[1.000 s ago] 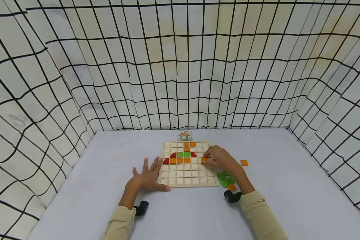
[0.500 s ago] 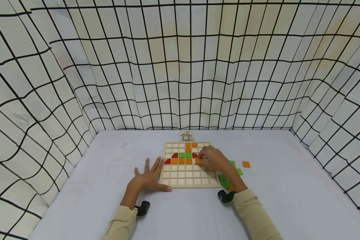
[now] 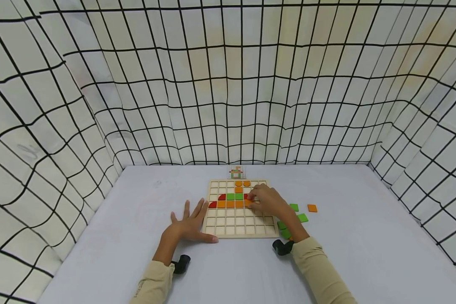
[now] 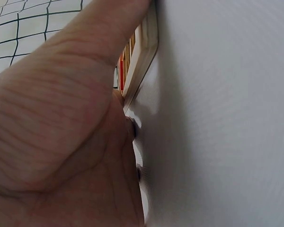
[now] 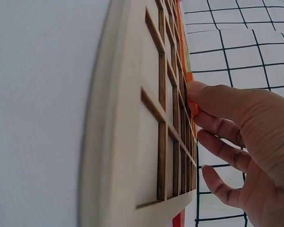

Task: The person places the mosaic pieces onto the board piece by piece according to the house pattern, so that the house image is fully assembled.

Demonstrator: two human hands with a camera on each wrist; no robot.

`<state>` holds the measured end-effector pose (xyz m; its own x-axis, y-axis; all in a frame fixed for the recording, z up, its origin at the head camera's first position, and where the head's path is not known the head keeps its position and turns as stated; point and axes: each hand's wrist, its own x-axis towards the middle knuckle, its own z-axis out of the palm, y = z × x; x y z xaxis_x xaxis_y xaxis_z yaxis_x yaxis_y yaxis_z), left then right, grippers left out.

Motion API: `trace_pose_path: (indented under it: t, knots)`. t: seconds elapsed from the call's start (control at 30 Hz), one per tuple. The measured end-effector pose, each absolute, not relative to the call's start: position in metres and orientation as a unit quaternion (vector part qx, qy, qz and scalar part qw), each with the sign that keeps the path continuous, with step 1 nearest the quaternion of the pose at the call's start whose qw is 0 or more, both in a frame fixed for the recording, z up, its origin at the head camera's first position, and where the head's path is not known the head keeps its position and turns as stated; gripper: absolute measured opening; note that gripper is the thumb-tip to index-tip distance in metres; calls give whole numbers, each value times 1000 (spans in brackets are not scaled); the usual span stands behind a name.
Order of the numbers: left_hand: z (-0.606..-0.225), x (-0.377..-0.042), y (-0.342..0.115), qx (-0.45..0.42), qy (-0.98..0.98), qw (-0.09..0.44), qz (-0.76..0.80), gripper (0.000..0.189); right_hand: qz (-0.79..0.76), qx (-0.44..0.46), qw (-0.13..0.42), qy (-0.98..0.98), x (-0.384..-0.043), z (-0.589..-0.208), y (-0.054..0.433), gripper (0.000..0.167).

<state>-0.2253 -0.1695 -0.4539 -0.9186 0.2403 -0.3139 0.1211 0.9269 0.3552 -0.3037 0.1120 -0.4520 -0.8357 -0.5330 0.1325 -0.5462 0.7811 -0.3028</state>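
Note:
A wooden grid board (image 3: 235, 230) lies on the white table, with red, orange and green tiles set in its upper rows. My right hand (image 3: 269, 201) is over the board's right half. In the right wrist view its thumb and forefinger pinch an orange square tile (image 5: 190, 90) at the grid, at the right end of the orange row. Spread flat at the board's left edge, my left hand (image 3: 188, 226) has straight fingers and touches the frame. The left wrist view shows mostly its palm (image 4: 52, 127) and the board's edge (image 4: 146, 42).
Several loose green tiles (image 3: 302, 218) lie right of the board, partly behind the right forearm. One orange tile (image 3: 312, 208) lies farther right. A small pattern card (image 3: 237, 172) sits beyond the board. Black netting (image 3: 251, 105) over white walls surrounds the table.
My right hand has moved left over the board, bringing the orange tile from the right columns to the end of the orange row. The left hand stays in place.

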Motion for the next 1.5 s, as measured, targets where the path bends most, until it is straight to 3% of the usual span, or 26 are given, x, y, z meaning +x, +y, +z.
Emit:
trace_pose_path:
  t: [0.87,1.5]
  knots:
    - [-449,-225,-167,98,965,178,167,126,159,268,11,-950,-304,-453,117,25]
    - [-449,-224,-168,91,966,182,161,126,179,215,9,-960,-294,-447,169,18]
